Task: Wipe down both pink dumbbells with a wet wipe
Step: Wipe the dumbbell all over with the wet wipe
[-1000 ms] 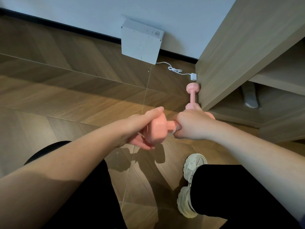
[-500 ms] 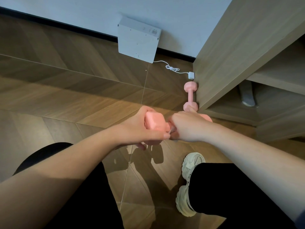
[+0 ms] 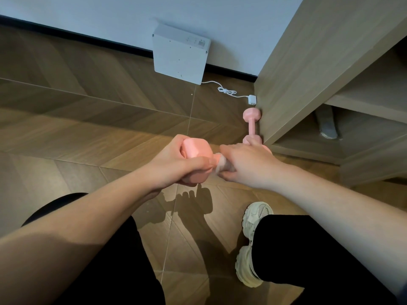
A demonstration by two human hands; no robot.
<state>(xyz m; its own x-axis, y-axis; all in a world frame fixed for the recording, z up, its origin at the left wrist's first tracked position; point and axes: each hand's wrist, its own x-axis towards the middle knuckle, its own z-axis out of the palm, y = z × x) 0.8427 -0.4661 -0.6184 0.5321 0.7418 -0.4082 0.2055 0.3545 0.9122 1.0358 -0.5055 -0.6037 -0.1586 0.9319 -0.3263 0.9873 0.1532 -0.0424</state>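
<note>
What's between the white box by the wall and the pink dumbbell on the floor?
In the head view, a white cable with a bundled loop, ending in a small white plug.

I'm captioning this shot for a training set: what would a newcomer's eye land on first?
First, the pink dumbbell held mid-frame above the floor: the left hand grips one head while the right hand wraps what looks like a pale wipe round its handle. Next, the second dumbbell lying on the floor just beyond, beside the wooden cabinet. Behind, a white box stands against the wall.
</note>
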